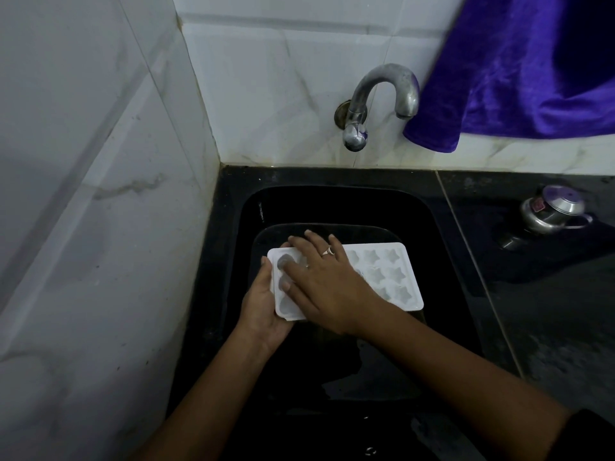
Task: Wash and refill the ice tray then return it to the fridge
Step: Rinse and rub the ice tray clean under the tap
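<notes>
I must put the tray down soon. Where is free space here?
Free: sink floor nearer you than the ice tray, and black counter in front of the steel pot. Crowded: mid-sink, where left hand and right hand are on the tray.

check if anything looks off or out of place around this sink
Nothing spilled or damaged. The left hand holds the ice tray over the sink while the right hand rests on its cells. Only oddity: the purple cloth hangs with its corner close beside the tap.
</notes>
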`<move>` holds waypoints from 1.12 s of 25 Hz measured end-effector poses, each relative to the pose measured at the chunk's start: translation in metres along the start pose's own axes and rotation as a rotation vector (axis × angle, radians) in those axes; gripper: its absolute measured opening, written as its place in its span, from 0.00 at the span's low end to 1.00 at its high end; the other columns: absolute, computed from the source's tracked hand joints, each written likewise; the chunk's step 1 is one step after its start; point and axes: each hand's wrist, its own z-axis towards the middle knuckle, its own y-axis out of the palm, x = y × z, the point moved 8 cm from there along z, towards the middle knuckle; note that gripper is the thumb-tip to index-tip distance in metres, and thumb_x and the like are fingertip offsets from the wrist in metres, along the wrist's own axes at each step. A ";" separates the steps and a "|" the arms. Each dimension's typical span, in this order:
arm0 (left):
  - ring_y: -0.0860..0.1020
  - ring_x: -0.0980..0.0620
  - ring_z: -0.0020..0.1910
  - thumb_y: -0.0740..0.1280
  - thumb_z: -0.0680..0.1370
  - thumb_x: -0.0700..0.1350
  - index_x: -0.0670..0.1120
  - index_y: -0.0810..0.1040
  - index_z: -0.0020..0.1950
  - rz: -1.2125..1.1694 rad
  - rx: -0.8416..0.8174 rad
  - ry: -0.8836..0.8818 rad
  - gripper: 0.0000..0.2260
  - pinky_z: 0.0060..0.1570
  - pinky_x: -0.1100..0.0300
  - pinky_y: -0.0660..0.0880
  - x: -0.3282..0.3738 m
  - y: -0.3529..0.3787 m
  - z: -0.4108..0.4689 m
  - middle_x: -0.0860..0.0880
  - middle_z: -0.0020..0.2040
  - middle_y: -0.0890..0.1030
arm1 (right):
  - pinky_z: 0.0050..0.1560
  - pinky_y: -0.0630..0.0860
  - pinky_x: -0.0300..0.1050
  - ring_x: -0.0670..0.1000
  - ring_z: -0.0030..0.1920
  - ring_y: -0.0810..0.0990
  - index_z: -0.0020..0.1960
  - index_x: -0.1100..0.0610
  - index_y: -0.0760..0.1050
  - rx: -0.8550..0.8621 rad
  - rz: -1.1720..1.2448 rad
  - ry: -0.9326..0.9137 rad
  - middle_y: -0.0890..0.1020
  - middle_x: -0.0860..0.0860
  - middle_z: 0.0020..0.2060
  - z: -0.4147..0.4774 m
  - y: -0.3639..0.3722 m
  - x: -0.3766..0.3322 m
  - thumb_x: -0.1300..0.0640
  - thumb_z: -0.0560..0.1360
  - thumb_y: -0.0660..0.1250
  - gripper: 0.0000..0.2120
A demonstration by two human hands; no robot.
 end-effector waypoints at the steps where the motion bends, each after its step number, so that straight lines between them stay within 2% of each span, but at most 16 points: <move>1: 0.87 0.41 0.52 0.53 0.86 0.63 0.42 0.78 0.70 0.012 -0.001 -0.008 0.28 0.46 0.45 0.85 -0.003 0.000 0.000 0.38 0.60 0.85 | 0.78 0.53 0.70 0.62 0.80 0.59 0.67 0.49 0.76 0.005 0.004 0.012 0.66 0.58 0.78 0.001 -0.001 0.004 0.41 0.83 0.46 0.26; 3: 0.87 0.41 0.53 0.53 0.85 0.63 0.44 0.77 0.72 0.052 0.001 -0.006 0.28 0.48 0.43 0.84 -0.006 0.001 0.000 0.38 0.61 0.85 | 0.78 0.53 0.70 0.63 0.80 0.59 0.64 0.49 0.79 0.020 0.023 0.063 0.67 0.59 0.78 0.002 -0.006 0.014 0.40 0.83 0.45 0.27; 5: 0.87 0.41 0.53 0.53 0.85 0.62 0.44 0.76 0.73 0.036 0.002 0.011 0.28 0.45 0.44 0.85 -0.001 0.000 0.002 0.38 0.61 0.85 | 0.78 0.52 0.71 0.63 0.80 0.60 0.66 0.48 0.78 0.031 0.035 0.065 0.67 0.60 0.77 -0.002 -0.005 0.014 0.41 0.84 0.46 0.26; 8: 0.88 0.42 0.49 0.53 0.86 0.62 0.43 0.79 0.68 0.024 0.015 0.024 0.28 0.41 0.46 0.85 0.004 0.001 0.000 0.38 0.57 0.86 | 0.78 0.52 0.70 0.64 0.80 0.60 0.67 0.49 0.77 0.044 0.030 0.060 0.67 0.60 0.78 -0.004 -0.005 0.009 0.40 0.84 0.45 0.26; 12: 0.87 0.42 0.53 0.53 0.86 0.62 0.42 0.78 0.69 0.053 0.023 0.018 0.28 0.45 0.47 0.86 -0.003 0.000 -0.001 0.38 0.60 0.85 | 0.79 0.52 0.69 0.63 0.80 0.59 0.62 0.53 0.77 0.033 0.016 0.050 0.67 0.60 0.78 0.003 -0.005 0.000 0.41 0.83 0.45 0.27; 14: 0.87 0.41 0.54 0.53 0.86 0.62 0.43 0.77 0.72 0.022 0.003 0.020 0.28 0.47 0.45 0.86 -0.001 -0.001 0.001 0.38 0.61 0.85 | 0.78 0.53 0.70 0.63 0.80 0.59 0.65 0.51 0.77 0.019 -0.021 0.015 0.66 0.60 0.78 0.002 -0.003 0.001 0.41 0.83 0.45 0.27; 16: 0.87 0.42 0.54 0.53 0.86 0.62 0.45 0.76 0.73 0.036 -0.010 0.019 0.27 0.53 0.42 0.84 -0.003 0.001 0.001 0.39 0.63 0.84 | 0.79 0.51 0.69 0.63 0.80 0.59 0.67 0.48 0.78 0.009 -0.019 0.060 0.66 0.59 0.78 0.000 -0.007 0.011 0.40 0.83 0.43 0.28; 18: 0.87 0.42 0.53 0.52 0.86 0.62 0.45 0.76 0.74 0.049 0.009 0.023 0.28 0.51 0.42 0.84 -0.003 -0.001 0.001 0.39 0.62 0.85 | 0.79 0.49 0.68 0.62 0.81 0.57 0.70 0.47 0.75 -0.012 -0.006 0.088 0.63 0.59 0.80 -0.002 -0.007 0.014 0.39 0.83 0.42 0.30; 21: 0.87 0.40 0.54 0.53 0.86 0.63 0.47 0.74 0.76 -0.001 0.029 0.052 0.28 0.46 0.43 0.85 0.010 -0.008 0.007 0.38 0.64 0.84 | 0.79 0.50 0.69 0.63 0.81 0.55 0.76 0.47 0.69 -0.009 0.032 0.041 0.59 0.59 0.81 -0.014 -0.005 0.006 0.40 0.85 0.45 0.26; 23: 0.87 0.41 0.53 0.53 0.86 0.62 0.48 0.73 0.77 -0.026 0.030 0.094 0.27 0.46 0.44 0.85 0.020 -0.011 0.007 0.38 0.63 0.84 | 0.79 0.51 0.68 0.62 0.82 0.55 0.73 0.48 0.72 0.002 0.052 -0.016 0.59 0.59 0.81 -0.019 -0.007 0.000 0.41 0.85 0.48 0.24; 26: 0.86 0.41 0.58 0.54 0.86 0.63 0.47 0.74 0.77 -0.004 0.023 0.067 0.28 0.49 0.45 0.85 0.014 -0.008 0.006 0.38 0.66 0.82 | 0.80 0.51 0.67 0.62 0.81 0.56 0.70 0.49 0.73 -0.006 0.042 -0.107 0.61 0.59 0.80 -0.018 -0.008 -0.008 0.43 0.86 0.51 0.20; 28: 0.85 0.40 0.60 0.53 0.85 0.64 0.44 0.73 0.77 0.021 0.008 0.031 0.30 0.50 0.45 0.85 0.006 -0.003 0.004 0.37 0.67 0.81 | 0.79 0.52 0.68 0.62 0.81 0.56 0.66 0.48 0.75 0.009 0.028 -0.077 0.61 0.58 0.80 -0.016 -0.008 -0.007 0.43 0.86 0.51 0.19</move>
